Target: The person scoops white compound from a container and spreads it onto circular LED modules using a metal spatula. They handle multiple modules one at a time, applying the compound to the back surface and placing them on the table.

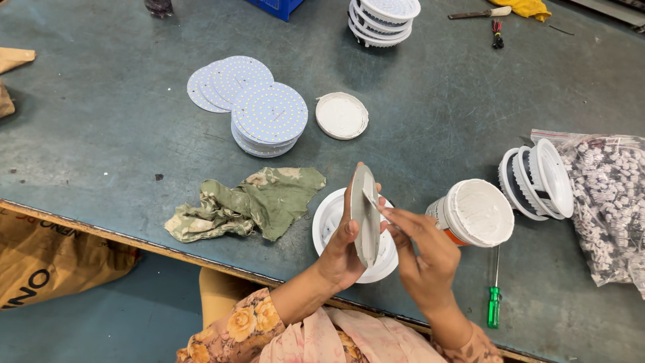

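Your left hand [341, 250] fingers grip a round disc [365, 215] edge-up over the near white housing [326, 225]; your right hand [420, 250] pinches a small spreader [371, 199] against it. Paste tub [476, 212] open right; disc stack [269, 117] waits far.

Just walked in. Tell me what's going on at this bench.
A person holds a round disc on edge in the left hand, while the right hand works a small spatula along its face. This happens over a white round housing. An open tub of white paste stands at the right, and a stack of dotted round boards and a green rag lie on the table.
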